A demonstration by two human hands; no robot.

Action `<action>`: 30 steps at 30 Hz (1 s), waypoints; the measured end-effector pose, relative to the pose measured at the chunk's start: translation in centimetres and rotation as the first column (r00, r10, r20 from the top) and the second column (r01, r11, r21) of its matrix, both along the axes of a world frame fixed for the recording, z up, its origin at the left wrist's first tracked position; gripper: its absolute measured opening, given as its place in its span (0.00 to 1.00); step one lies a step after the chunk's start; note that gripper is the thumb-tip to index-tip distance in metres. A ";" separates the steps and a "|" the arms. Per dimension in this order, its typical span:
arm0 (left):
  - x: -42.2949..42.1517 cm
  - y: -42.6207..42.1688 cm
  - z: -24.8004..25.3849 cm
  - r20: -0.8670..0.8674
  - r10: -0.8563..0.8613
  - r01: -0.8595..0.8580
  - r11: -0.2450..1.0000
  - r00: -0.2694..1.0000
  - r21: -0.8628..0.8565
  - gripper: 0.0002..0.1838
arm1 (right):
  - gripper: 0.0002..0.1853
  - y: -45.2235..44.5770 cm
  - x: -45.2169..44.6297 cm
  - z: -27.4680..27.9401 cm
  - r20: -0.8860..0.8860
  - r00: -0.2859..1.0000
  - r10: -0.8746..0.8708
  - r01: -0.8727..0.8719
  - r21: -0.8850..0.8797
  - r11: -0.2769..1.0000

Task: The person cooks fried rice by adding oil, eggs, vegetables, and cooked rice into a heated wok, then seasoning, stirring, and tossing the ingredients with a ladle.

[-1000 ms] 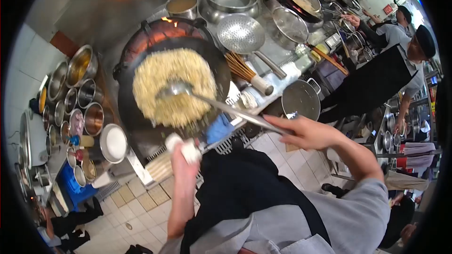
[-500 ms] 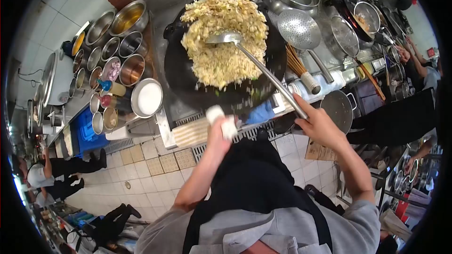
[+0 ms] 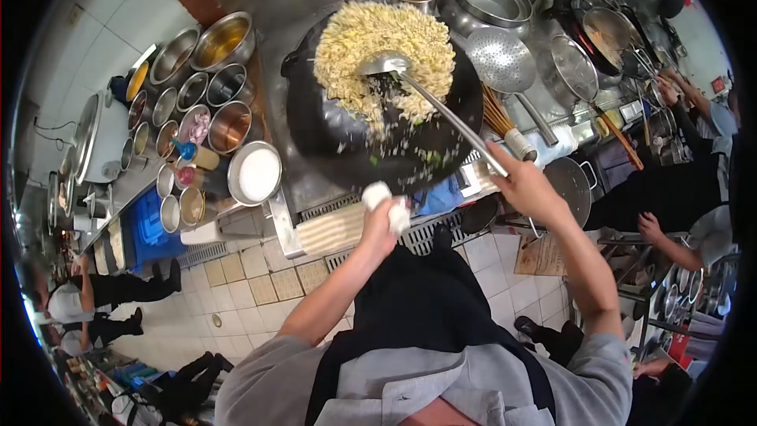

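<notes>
A big black wok (image 3: 303, 122) sits on the stove before me, tilted, with a heap of fried rice (image 3: 335, 39) piled toward its far side. Bits of green and loose grains lie scattered over the bare dark metal on the near side. My right hand (image 3: 530, 189) is closed around the end of a long-handled metal ladle (image 3: 445, 110), whose bowl rests among the rice. At the wok's near edge, my left hand (image 3: 380, 229) grips a bunched white cloth (image 3: 377, 193). Whatever lies inside the cloth is hidden.
To the left stand several metal bowls, squeeze bottles (image 3: 197, 156) and a bowl of white powder (image 3: 259, 173). A perforated skimmer (image 3: 501, 59) and a bundle of thin sticks (image 3: 495, 110) lie right of the wok. Co-workers are at both sides.
The rice, spread high and partly in the air before, has dropped back into the far part of the wok. More dark metal shows on the near side. Both hands keep their grips.
</notes>
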State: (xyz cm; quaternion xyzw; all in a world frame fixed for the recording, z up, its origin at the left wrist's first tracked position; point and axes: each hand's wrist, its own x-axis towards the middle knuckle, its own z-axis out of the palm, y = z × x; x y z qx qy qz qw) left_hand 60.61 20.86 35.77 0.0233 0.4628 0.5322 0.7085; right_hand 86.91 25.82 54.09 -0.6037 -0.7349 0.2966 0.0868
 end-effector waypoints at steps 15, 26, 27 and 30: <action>-4.6 13.5 -2.0 0.036 0.117 -0.119 0.992 0.992 0.043 0.05 | 0.40 3.5 0.1 -5.2 0.271 0.960 0.070 -0.076 0.011 0.997; -3.9 13.4 -0.5 -0.045 0.176 -0.176 0.984 0.983 0.000 0.07 | 0.39 -0.9 3.1 -3.9 0.178 0.969 0.170 -0.155 -0.094 0.983; -4.0 13.5 -1.1 -0.036 0.174 -0.174 0.985 0.984 -0.003 0.09 | 0.38 0.5 3.2 -4.3 0.195 0.969 0.153 -0.141 -0.070 0.987; -5.0 13.7 -2.0 0.146 0.045 -0.046 0.999 0.988 0.004 0.10 | 0.40 6.6 -0.7 -8.3 0.152 0.986 0.070 -0.073 0.018 0.997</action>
